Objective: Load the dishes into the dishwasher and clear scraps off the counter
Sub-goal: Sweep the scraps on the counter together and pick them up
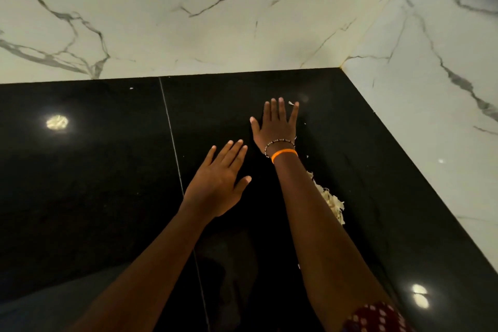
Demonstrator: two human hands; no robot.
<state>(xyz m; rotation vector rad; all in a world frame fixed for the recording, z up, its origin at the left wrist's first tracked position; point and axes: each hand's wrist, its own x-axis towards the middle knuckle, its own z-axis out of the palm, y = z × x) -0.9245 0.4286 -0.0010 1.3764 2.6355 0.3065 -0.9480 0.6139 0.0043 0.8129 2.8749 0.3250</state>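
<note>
My right hand [276, 124] lies flat with straight fingers on the black counter [94, 183], far out near the back corner. A small pale scrap [291, 103] sits at its fingertips. A pile of pale shredded scraps [332, 201] lies on the counter just right of my right forearm, partly hidden by it. My left hand [219, 180] is flat and open over the counter, nearer to me and left of the right hand, holding nothing. No dishes or dishwasher are in view.
White marble walls [215, 21] close the counter at the back and on the right [431, 116], forming a corner. A thin seam [172, 143] runs front to back across the counter. Tiny white crumbs [131, 88] dot the surface. Ceiling lights reflect in the glossy top.
</note>
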